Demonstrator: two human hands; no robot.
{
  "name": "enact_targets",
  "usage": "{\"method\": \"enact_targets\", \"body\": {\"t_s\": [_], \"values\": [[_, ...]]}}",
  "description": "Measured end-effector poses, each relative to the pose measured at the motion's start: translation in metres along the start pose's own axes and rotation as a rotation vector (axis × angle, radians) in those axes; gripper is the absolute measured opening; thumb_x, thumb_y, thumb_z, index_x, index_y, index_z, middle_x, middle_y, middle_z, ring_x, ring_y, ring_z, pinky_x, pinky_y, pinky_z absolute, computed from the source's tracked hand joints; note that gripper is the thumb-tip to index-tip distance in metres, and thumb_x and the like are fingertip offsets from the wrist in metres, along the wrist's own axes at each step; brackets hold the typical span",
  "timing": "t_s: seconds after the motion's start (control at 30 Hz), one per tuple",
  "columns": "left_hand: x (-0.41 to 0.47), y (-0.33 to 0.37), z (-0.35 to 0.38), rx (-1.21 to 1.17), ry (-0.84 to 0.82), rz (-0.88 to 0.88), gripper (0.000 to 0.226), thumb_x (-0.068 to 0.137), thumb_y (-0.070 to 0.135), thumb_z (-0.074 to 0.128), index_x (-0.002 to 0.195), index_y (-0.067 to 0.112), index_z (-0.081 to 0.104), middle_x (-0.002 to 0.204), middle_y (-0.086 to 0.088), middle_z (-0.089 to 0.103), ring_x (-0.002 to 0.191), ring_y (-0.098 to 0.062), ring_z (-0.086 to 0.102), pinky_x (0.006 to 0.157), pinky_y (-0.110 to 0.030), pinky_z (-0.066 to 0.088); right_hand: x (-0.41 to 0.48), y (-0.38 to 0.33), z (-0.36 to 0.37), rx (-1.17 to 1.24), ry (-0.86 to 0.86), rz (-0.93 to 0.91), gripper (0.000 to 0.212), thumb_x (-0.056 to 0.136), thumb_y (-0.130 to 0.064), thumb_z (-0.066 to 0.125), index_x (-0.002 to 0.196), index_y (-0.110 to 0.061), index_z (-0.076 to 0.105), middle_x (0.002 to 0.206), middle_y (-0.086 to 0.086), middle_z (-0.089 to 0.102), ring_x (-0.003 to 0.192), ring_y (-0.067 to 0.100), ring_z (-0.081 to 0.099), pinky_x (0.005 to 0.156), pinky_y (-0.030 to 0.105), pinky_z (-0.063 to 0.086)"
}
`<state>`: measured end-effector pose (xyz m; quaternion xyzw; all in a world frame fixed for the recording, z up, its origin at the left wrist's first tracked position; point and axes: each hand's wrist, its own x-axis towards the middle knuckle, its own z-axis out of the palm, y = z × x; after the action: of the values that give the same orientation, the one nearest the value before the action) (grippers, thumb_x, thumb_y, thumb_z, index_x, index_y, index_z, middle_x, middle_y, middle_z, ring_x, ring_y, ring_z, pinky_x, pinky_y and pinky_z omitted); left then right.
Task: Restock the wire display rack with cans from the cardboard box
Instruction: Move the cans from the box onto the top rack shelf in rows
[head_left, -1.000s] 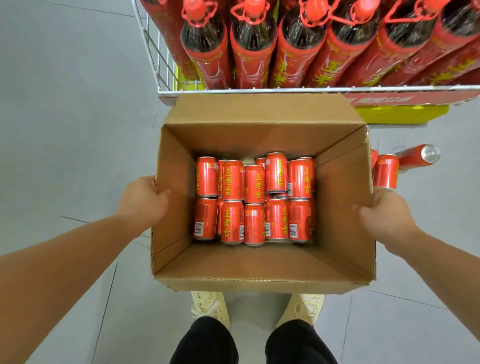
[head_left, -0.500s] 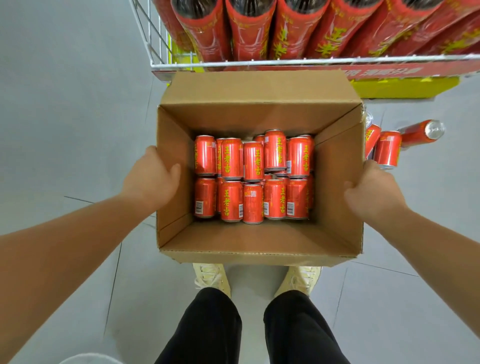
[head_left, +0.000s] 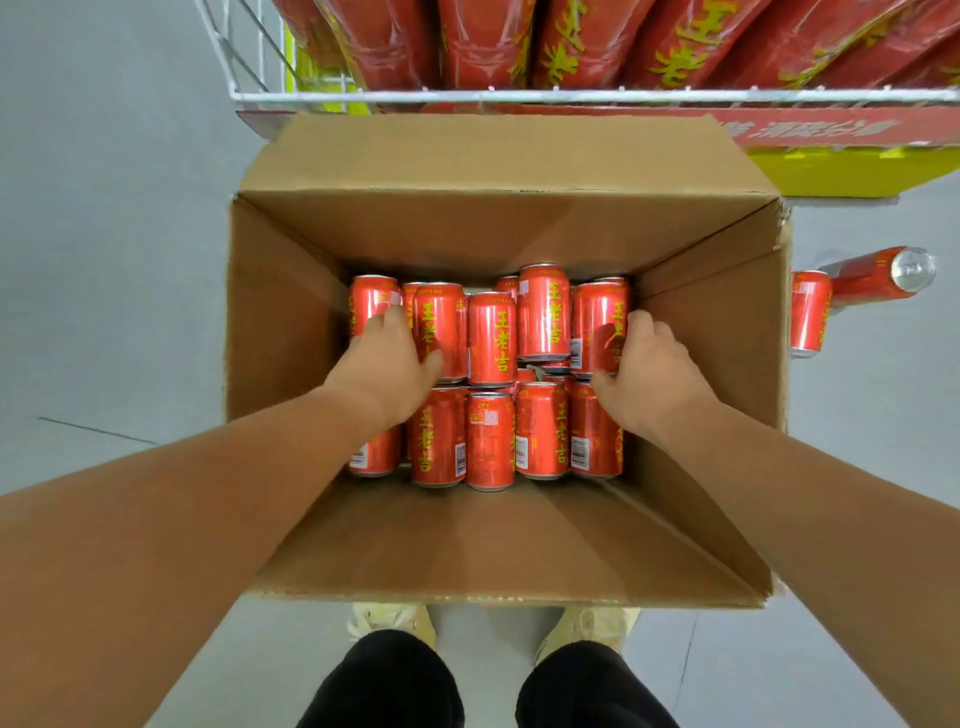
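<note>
Both hands are down inside the open brown cardboard box, which sits on the grey tiled floor right up against the foot of the white wire display rack. Sensible spot: the lift from box to rack is about as short as it can be.

The red drink cans with yellow lettering lie on their sides in two rows across the bottom of the box, with more showing through the gaps beneath. The left hand is laid over the far-left can of the back row, fingers curled across it and thumb tucked against its neighbour. The right hand mirrors it on the far-right can, thumb on the near side, fingers wrapped round the outer side by the box wall. It looks like one can per hand, taken from the ends where the fingers can find room.

Nothing is lifted yet; both cans are seated among the rest. The rack above is packed with tall bottles in red wrappers, so I can't see which shelf the cans are meant for.

Off to the right, outside the box, two loose red cans wait on the floor, one of them tipped over. Pale shoes show just behind the box.
</note>
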<state>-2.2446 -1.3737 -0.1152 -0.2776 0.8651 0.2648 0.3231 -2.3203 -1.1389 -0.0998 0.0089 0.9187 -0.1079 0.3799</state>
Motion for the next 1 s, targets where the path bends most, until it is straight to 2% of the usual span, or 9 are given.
{"method": "enact_targets", "body": {"t_s": [0.1, 0.3, 0.4, 0.47, 0.57, 0.67, 0.77, 0.9, 1.0], "values": [[0.030, -0.008, 0.014, -0.042, 0.050, -0.011, 0.065, 0.095, 0.040, 0.064, 0.145, 0.006, 0.039, 0.138, -0.017, 0.054, 0.124, -0.033, 0.056, 0.105, -0.045, 0.047, 0.039, 0.003, 0.019, 0.077, 0.013, 0.030, 0.065, 0.090, -0.029, 0.070, 0.142, -0.011, 0.034, 0.140, 0.014, 0.045, 0.129, 0.033, 0.049, 0.103, 0.045, 0.044], [0.050, -0.007, 0.032, -0.175, 0.078, -0.054, 0.054, 0.089, 0.044, 0.072, 0.126, 0.010, 0.056, 0.120, -0.010, 0.066, 0.110, -0.028, 0.064, 0.089, -0.033, 0.049, 0.082, 0.004, 0.042, 0.372, 0.077, 0.197, 0.071, 0.080, -0.030, 0.080, 0.137, -0.009, 0.043, 0.134, 0.014, 0.054, 0.119, 0.031, 0.057, 0.092, 0.040, 0.048], [0.052, -0.002, 0.034, -0.213, 0.048, -0.117, 0.053, 0.082, 0.042, 0.080, 0.121, 0.012, 0.060, 0.115, -0.005, 0.067, 0.092, -0.018, 0.060, 0.077, -0.028, 0.043, 0.084, 0.007, 0.042, 0.435, 0.052, 0.290, 0.061, 0.077, -0.034, 0.083, 0.127, -0.009, 0.057, 0.120, 0.012, 0.064, 0.105, 0.029, 0.064, 0.082, 0.035, 0.050], [0.053, 0.001, 0.035, -0.261, 0.038, -0.166, 0.057, 0.077, 0.039, 0.085, 0.121, 0.013, 0.059, 0.115, -0.005, 0.067, 0.087, -0.015, 0.056, 0.075, -0.027, 0.042, 0.083, 0.010, 0.040, 0.454, 0.024, 0.317, 0.059, 0.074, -0.035, 0.085, 0.122, -0.011, 0.061, 0.114, 0.012, 0.067, 0.097, 0.027, 0.065, 0.081, 0.035, 0.052], [0.048, 0.004, 0.029, -0.319, 0.084, -0.168, 0.066, 0.071, 0.036, 0.089, 0.124, 0.013, 0.056, 0.116, -0.004, 0.065, 0.095, -0.019, 0.061, 0.077, -0.028, 0.044, 0.073, 0.006, 0.033, 0.427, 0.045, 0.269, 0.055, 0.072, -0.036, 0.086, 0.115, -0.012, 0.061, 0.112, 0.010, 0.066, 0.090, 0.024, 0.062, 0.076, 0.033, 0.049], [0.031, 0.012, 0.012, -0.364, 0.114, -0.122, 0.062, 0.073, 0.033, 0.087, 0.122, 0.016, 0.054, 0.107, 0.002, 0.060, 0.092, -0.014, 0.057, 0.078, -0.027, 0.042, 0.053, -0.001, 0.019, 0.398, 0.095, 0.201, 0.072, 0.068, -0.038, 0.086, 0.125, -0.010, 0.052, 0.121, 0.010, 0.059, 0.104, 0.027, 0.060, 0.084, 0.036, 0.051], [0.005, 0.026, -0.015, -0.421, 0.121, -0.099, 0.055, 0.075, 0.032, 0.085, 0.118, 0.021, 0.052, 0.104, 0.004, 0.059, 0.095, -0.014, 0.058, 0.077, -0.027, 0.041, 0.022, -0.012, -0.002, 0.464, 0.096, 0.158, 0.075, 0.070, -0.036, 0.086, 0.128, -0.010, 0.047, 0.118, 0.006, 0.056, 0.107, 0.025, 0.058, 0.085, 0.034, 0.048], [-0.038, 0.047, -0.056, -0.473, 0.121, -0.063, 0.062, 0.076, 0.035, 0.085, 0.122, 0.026, 0.045, 0.110, 0.003, 0.060, 0.096, -0.014, 0.061, 0.080, -0.031, 0.048, -0.025, -0.031, -0.041, 0.525, 0.084, 0.091, 0.067, 0.073, -0.035, 0.084, 0.124, -0.014, 0.045, 0.105, -0.001, 0.053, 0.093, 0.018, 0.053, 0.077, 0.031, 0.042], [-0.076, 0.063, -0.089, -0.491, 0.153, -0.029, 0.066, 0.072, 0.037, 0.086, 0.120, 0.027, 0.042, 0.105, 0.004, 0.062, 0.088, -0.009, 0.063, 0.069, -0.025, 0.048, -0.065, -0.046, -0.078, 0.579, 0.103, 0.050, 0.061, 0.071, -0.035, 0.083, 0.116, -0.017, 0.047, 0.094, -0.006, 0.054, 0.080, 0.011, 0.054, 0.065, 0.027, 0.039]]}}
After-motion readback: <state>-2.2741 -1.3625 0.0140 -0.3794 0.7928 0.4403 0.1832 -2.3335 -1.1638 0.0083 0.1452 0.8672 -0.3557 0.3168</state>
